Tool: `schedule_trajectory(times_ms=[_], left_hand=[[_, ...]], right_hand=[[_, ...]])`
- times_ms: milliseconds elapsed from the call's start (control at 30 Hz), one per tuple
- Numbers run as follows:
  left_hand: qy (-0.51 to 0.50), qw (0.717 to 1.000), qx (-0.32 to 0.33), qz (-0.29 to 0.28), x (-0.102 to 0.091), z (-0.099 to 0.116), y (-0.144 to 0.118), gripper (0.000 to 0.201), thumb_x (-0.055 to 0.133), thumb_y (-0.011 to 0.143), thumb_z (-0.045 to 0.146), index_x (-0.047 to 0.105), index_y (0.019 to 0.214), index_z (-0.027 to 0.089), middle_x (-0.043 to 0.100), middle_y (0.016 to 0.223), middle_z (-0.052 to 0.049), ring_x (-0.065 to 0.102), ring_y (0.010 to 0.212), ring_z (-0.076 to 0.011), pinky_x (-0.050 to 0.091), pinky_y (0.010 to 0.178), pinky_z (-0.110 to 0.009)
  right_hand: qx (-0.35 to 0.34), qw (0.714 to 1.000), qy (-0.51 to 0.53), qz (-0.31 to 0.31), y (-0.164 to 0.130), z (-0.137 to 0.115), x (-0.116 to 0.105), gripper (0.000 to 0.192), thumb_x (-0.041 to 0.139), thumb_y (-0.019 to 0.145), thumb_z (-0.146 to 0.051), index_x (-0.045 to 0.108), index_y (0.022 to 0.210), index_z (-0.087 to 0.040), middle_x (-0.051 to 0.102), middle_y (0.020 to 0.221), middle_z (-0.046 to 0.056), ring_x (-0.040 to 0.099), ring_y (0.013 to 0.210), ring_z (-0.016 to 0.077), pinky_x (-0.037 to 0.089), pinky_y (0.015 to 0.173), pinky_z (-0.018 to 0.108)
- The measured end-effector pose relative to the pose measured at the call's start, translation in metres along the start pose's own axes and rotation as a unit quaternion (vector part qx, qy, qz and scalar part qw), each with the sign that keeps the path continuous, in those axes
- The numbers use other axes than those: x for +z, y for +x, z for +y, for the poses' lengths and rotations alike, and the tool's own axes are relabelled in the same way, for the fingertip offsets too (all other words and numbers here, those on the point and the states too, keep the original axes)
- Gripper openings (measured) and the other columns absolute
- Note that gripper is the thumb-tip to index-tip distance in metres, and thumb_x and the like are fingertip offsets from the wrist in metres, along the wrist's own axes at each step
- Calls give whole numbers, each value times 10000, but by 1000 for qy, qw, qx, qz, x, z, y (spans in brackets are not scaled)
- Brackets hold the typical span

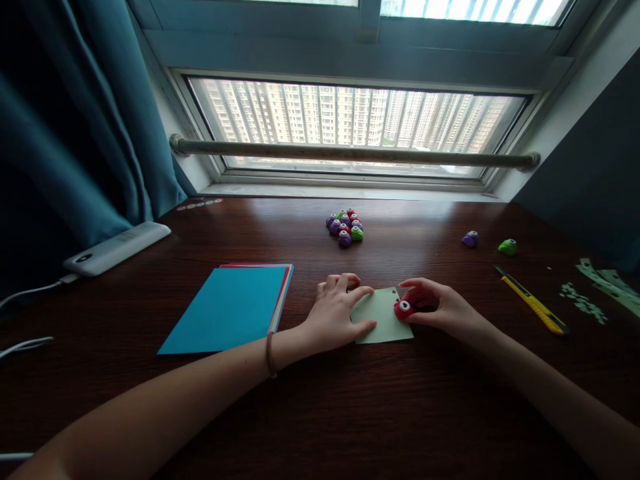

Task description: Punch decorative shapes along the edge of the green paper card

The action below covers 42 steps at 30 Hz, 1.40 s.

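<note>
While the L hand point(333, 315), fingers spread & gripping nothing, lies on the pale green square paper point(381, 327), the R hand point(436, 303) pinches a small round red plastic punch point(403, 309) at the paper's 3 o'clock edge. Tiny holes point(397, 299) look done near 1 o'clock; bottom edge looks undone.

red punch point(402, 309) w/ white-ringed top at rt edge of flat lt-grn paper point(383, 321).

The left hand point(334, 313) hides part of the square pale-green paper sheet point(383, 319); the view's right border crops pale-green paper strips point(610, 287).
</note>
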<state>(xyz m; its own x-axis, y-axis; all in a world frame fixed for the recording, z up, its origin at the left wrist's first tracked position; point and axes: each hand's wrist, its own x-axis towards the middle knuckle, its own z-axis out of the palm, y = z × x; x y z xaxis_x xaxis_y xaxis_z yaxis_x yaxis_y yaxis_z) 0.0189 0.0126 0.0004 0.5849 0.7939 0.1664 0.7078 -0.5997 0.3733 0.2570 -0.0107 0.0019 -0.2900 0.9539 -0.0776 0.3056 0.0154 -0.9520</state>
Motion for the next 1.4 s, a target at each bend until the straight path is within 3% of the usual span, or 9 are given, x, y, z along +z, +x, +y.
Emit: schedule_trajectory(times_ms=[733, 833, 933, 1033, 1100, 1167, 1233, 1400], left_hand=[[-2, 1000, 13, 12, 0, -1, 1, 467, 595, 724, 493, 513, 1150, 320, 455, 1162, -49, 368, 1090, -286, 314, 874, -472], [-13, 1000, 2, 25, 1, -1, 1, 518, 588, 738, 484, 460, 1213, 324, 429, 1210, -57, 365, 1106, -285, 324, 877, -472], [-19, 998, 2, 56, 1, 2, -1, 586, 574, 763, 455, 372, 1291, 299, 358, 1303, -80, 330, 1160, -292, 315, 903, -480], [-1, 995, 48, 91, 1, 6, -5, 652, 569, 779, 419, 295, 1343, 241, 271, 1387, -108, 254, 1238, -304, 267, 962, -492], [26, 989, 100, 102, 1, 8, -8, 653, 554, 797, 402, 280, 1353, 197, 252, 1410, -123, 209, 1278, -305, 210, 1010, -497], [53, 981, 155, 105, 1, 9, -10, 612, 518, 830, 379, 284, 1351, 161, 271, 1412, -132, 187, 1304, -295, 150, 1048, -497], [75, 970, 203, 107, 0, 10, -12, 557, 479, 860, 351, 299, 1341, 135, 312, 1399, -133, 189, 1316, -279, 121, 1069, -490], [117, 951, 268, 96, -3, 17, -11, 489, 425, 895, 311, 328, 1325, 99, 392, 1363, -108, 221, 1316, -242, 149, 1091, -442]], right_hand=[[-8, 1000, -20, 9, 1, 2, 1, 551, 751, 598, -289, 529, 1088, -168, 636, 880, 49, 609, 846, 204, 466, 831, 367], [-5, 1000, 3, 29, 1, 0, 2, 511, 746, 608, -319, 542, 1048, -157, 639, 904, 73, 615, 843, 215, 493, 782, 361], [-43, 995, 4, 88, -2, -5, 5, 413, 615, 758, -363, 500, 1105, -171, 634, 993, 97, 616, 866, 218, 513, 741, 363], [-156, 967, -118, 160, -9, -8, 9, 372, 465, 868, -282, 401, 1227, -208, 638, 1040, 75, 582, 969, 210, 471, 833, 392], [-226, 928, -241, 174, -14, -8, 14, 388, 447, 871, -210, 385, 1254, -224, 648, 1035, 50, 549, 1022, 206, 413, 908, 408], [-251, 899, -309, 183, -18, -7, 19, 401, 437, 862, -164, 389, 1255, -231, 643, 1048, 38, 535, 1034, 200, 387, 933, 402], [-232, 900, -304, 209, -18, -4, 23, 382, 425, 860, -158, 401, 1236, -224, 629, 1072, 44, 538, 1031, 194, 393, 930, 386], [-150, 936, -184, 262, -1, 10, 14, 327, 480, 831, -278, 443, 1148, -206, 589, 1123, 77, 521, 1081, 220, 388, 949, 407]])
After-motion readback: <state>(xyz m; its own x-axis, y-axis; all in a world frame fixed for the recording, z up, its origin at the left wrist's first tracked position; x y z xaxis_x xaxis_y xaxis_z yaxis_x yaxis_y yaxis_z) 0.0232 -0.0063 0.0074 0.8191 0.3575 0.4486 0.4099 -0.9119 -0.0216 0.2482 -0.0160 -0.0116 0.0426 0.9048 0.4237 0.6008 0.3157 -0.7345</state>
